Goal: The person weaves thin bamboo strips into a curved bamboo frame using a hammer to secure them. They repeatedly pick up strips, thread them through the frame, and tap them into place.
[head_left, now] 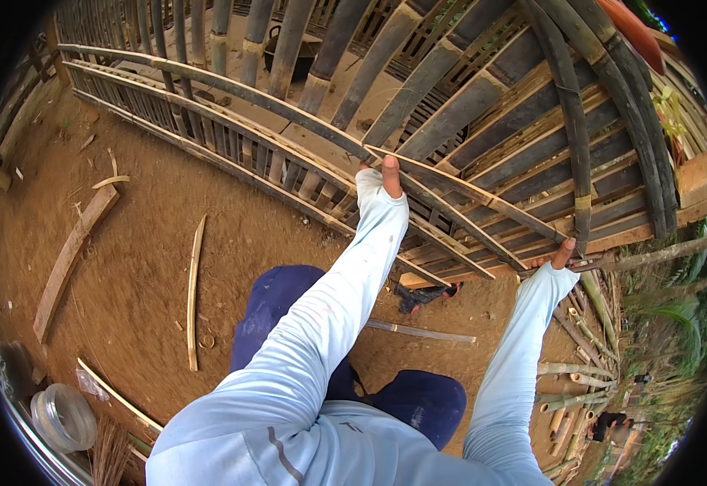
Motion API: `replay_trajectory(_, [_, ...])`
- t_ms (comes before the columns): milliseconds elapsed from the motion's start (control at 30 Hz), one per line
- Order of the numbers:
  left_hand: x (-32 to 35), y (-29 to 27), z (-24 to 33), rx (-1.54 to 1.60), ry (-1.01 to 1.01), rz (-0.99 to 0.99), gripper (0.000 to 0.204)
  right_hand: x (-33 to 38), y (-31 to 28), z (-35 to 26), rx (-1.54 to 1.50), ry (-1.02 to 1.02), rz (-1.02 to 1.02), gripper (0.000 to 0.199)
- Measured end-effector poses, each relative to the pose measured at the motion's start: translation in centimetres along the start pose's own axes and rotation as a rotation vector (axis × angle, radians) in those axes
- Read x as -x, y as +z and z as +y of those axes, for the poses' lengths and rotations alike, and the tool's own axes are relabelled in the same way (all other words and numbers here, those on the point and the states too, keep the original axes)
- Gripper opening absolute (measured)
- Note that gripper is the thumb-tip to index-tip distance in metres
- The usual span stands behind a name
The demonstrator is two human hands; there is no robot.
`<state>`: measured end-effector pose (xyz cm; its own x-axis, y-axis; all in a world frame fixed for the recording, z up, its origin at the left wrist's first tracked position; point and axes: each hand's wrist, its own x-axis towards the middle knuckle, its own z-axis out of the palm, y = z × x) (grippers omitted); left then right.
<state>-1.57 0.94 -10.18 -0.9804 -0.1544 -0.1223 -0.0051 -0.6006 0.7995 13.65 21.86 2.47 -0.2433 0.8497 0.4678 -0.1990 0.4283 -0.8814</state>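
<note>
Bamboo strip [483,197] lies slantwise over the slatted bamboo panel [426,81], toward its lower right corner, with the left hand [381,176] clasping its upper end and the right hand [558,257] clasping near its lower end, each thumb on top, most fingers hidden. For a steady hold, even pressure from both thumbs should stop the strip bowing or twisting, and fingertips are best placed clear of its split edges, which could splinter

outdoor bamboo workyard | dirt ground [151,275] | cut poles [568,368] | blurred, likely greenery [685,332]
</note>
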Motion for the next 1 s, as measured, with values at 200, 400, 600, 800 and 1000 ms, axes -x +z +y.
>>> replay_trajectory(200, [0.5,-0.2,2.4,0.05,0.026,-0.027,0.061,0.3,0.3,-1.1,0.044,-0.042,-0.026,0.064])
replay_trajectory(400, [0.1,0.4,1.0,0.186,0.046,-0.034,0.052,2.0,-2.5,-0.9,-0.145,0.212,0.036,0.073])
replay_trajectory(600, [0.5,0.2,1.7,0.171,0.03,-0.073,0.06,7.7,-4.9,1.0,-0.248,0.383,0.086,0.049])
replay_trajectory(800, [1.0,0.4,2.9,0.132,0.025,-0.075,0.055,12.3,-4.6,-1.8,-0.722,0.572,0.097,0.033])
replay_trajectory(1000, [2.3,1.1,3.8,0.151,-0.001,-0.058,0.055,10.3,-1.0,-7.4,-0.983,0.669,-0.13,0.026])
